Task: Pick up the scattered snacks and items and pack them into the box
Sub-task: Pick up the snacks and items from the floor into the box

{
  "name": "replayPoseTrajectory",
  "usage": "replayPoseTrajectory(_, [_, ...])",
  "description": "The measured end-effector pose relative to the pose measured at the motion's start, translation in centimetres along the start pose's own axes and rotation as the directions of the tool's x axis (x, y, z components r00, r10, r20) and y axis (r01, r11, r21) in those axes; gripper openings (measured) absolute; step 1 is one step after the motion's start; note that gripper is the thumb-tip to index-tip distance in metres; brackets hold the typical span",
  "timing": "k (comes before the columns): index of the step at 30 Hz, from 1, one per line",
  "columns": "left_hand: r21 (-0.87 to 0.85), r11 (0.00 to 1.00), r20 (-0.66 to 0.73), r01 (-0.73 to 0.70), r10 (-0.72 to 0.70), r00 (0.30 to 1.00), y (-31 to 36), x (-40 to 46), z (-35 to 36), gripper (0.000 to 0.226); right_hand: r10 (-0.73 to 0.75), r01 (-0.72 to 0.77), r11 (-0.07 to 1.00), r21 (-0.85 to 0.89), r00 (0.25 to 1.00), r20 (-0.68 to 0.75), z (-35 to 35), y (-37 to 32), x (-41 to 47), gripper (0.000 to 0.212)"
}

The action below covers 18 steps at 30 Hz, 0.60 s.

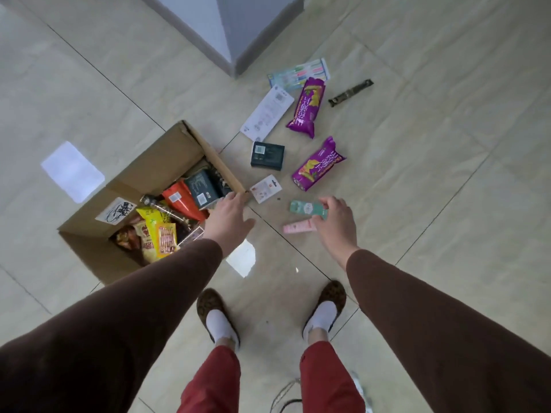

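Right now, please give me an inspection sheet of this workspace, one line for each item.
Surface: glossy tiled floor.
Job's things: open cardboard box partly filled with snacks; on the floor lie two purple snack packs, a dark box, a green tube, a pink tube, cards and a toothbrush pack.
Clutter: small crumbs on the tiles.
Grippers: left hand open beside the box; right hand grips the green tube.
Cables: a cord by the right foot.
Surroundings: wall corner.

Left hand reaches open; right hand curls, both arms outstretched
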<state>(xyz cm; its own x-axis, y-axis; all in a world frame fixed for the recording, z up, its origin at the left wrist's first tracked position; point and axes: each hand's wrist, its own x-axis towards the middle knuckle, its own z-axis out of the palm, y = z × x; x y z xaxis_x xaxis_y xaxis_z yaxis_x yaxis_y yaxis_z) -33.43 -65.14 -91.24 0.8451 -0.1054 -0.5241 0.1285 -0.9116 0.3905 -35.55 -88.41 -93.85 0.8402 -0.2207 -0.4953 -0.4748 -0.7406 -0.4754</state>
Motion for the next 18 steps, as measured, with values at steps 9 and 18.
replayPoseTrajectory(9, [0.004,1.0,0.031,0.024,-0.024,0.999,12.5,5.4,3.6,0.059,0.048,-0.048,0.999,0.025,0.999,-0.006,-9.8,7.5,8.0,0.039])
replayPoseTrajectory(18, [-0.001,1.0,-0.031,0.027,-0.027,0.999,15.8,15.1,2.9,0.059,0.02,-0.02,0.998,0.068,1.0,-0.001,-12.2,6.4,18.2,0.043])
